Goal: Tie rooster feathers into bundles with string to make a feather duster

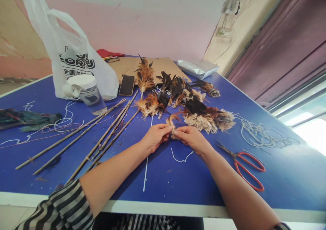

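Both hands meet over the middle of the blue table (203, 189), pinching a small tuft of light brown feathers (173, 121) between them. My left hand (155, 138) grips its left side with thumb and fingers, and my right hand (192, 138) grips its lower right side. Bundles of brown, black and cream feathers (201, 121) lie just behind and to the right of the hands. A short white string (181, 161) rests below them. Scissors with red handles (249, 164) lie partly open to the right of my right forearm.
Thin sticks (73, 138) lie at the left, near a clear cup (93, 99) and a white plastic bag (73, 53). A phone (126, 85) rests by cardboard (163, 65) at the back. Tangled white string (262, 135) and a silver packet (198, 68) are on the right.
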Motion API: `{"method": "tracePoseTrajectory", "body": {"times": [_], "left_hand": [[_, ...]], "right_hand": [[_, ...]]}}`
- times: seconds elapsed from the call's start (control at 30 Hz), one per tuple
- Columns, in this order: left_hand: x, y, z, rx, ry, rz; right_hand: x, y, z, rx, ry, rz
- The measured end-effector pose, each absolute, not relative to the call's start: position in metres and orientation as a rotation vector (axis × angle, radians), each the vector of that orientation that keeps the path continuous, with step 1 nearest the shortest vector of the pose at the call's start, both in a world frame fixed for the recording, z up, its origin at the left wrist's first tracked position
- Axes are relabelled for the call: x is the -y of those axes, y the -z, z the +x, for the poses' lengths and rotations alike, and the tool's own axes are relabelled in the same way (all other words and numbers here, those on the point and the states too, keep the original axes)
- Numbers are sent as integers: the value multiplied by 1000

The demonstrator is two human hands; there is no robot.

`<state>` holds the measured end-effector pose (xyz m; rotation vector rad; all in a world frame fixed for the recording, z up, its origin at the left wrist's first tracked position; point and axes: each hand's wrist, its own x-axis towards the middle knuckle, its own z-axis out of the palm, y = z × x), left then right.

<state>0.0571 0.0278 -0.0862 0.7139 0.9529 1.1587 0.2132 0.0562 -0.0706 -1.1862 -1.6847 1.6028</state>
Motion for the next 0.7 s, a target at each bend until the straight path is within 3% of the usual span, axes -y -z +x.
{"method": "tracePoseTrajectory", "body": {"times": [0.3,0.53,0.7], "left_hand": [[-27,87,59,-901,-1164,704],[-33,91,51,-772,-1148,573],[-34,91,45,-684,-1111,503]], "right_hand": [[-57,74,209,1573,-1652,-1156],[-64,66,230,2086,-1093,-1219],[-66,78,226,2276,-805,-925]]}}
